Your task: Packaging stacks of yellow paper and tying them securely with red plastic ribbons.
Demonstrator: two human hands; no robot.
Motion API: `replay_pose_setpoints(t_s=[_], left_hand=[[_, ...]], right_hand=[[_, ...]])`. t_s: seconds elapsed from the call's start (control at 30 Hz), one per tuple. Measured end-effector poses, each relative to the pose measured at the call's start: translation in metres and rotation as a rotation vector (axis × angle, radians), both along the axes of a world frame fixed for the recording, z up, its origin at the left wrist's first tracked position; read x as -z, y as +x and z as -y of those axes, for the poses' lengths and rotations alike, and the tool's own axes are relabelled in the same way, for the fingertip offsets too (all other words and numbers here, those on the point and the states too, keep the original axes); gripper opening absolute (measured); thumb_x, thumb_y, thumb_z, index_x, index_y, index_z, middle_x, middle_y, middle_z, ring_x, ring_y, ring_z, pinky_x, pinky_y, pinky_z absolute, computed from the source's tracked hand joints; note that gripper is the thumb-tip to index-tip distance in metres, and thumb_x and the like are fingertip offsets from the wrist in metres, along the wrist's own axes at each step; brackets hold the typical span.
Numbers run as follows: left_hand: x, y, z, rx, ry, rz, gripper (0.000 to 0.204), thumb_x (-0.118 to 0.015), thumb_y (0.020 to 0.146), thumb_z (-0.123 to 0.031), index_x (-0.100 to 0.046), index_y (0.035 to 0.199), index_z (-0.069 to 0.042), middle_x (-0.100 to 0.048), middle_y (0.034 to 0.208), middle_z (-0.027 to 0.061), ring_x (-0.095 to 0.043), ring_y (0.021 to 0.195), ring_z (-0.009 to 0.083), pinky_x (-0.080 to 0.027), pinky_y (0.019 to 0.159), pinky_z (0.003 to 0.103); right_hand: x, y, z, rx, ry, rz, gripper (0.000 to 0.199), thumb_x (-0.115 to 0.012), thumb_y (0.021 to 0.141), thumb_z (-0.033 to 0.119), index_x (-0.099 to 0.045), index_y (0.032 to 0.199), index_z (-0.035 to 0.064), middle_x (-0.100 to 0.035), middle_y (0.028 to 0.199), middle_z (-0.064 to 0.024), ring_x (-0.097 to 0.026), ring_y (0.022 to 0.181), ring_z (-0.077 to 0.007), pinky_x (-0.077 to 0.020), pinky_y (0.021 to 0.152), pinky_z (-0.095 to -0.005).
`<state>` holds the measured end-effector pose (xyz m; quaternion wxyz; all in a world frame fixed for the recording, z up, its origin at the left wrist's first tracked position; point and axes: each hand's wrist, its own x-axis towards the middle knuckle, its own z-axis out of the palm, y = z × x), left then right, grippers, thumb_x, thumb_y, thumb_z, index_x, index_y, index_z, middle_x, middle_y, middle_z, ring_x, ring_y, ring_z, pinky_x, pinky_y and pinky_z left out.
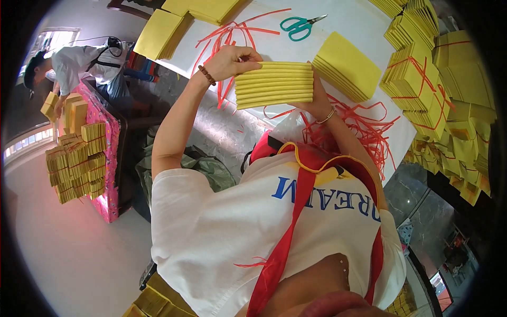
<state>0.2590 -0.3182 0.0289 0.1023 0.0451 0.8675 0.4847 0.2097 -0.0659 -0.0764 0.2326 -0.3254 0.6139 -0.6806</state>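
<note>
Between my two hands I hold a stack of folded yellow paper point(273, 84), its rounded folds lying in even rows. My left hand point(236, 61), with a beaded bracelet at the wrist, grips its upper left corner, thumb along the top. My right hand point(319, 100) closes on the stack's right end; its fingers are partly hidden behind the paper. Just right of it, another yellow paper stack point(348, 66) lies on the white table point(338, 15). Loose red strips point(359, 124) are heaped by my right forearm, and more red strips point(224, 39) lie beyond my left hand.
Scissors with teal handles point(298, 27) lie at the table's far side. Yellow stacks point(163, 34) stand at the far left, and red-tied bundles point(417, 79) line the right edge. At left, another person point(84, 63) bends over a pink-covered table point(111, 158) piled with yellow bundles.
</note>
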Motion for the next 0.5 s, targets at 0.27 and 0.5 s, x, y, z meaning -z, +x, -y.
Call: replay_pose_setpoints(t_s=[0.27, 0.5], left_hand=[[-0.001, 0.001, -0.012, 0.131, -0.250, -0.111, 0.022, -0.059, 0.080, -0.020, -0.060, 0.095, -0.003, -0.062, 0.079, 0.0065, -0.058, 0.071, 0.0129, -0.046, 0.065, 0.026], [-0.004, 0.013, -0.009, 0.184, -0.204, -0.152, 0.032, -0.059, 0.080, -0.020, -0.054, 0.106, -0.003, -0.059, 0.092, 0.0080, -0.058, 0.080, 0.0158, -0.046, 0.071, 0.027]], right_hand=[[-0.008, 0.001, -0.018, -0.004, 0.119, -0.015, 0.097, -0.079, 0.057, 0.009, -0.017, 0.132, 0.0041, -0.038, 0.125, -0.0096, -0.039, 0.115, -0.0188, -0.0354, 0.095, -0.0309], [-0.006, 0.000, -0.019, 0.004, 0.128, -0.020, 0.096, -0.079, 0.056, 0.009, -0.020, 0.132, 0.0040, -0.038, 0.124, -0.0091, -0.040, 0.114, -0.0184, -0.0356, 0.095, -0.0314]])
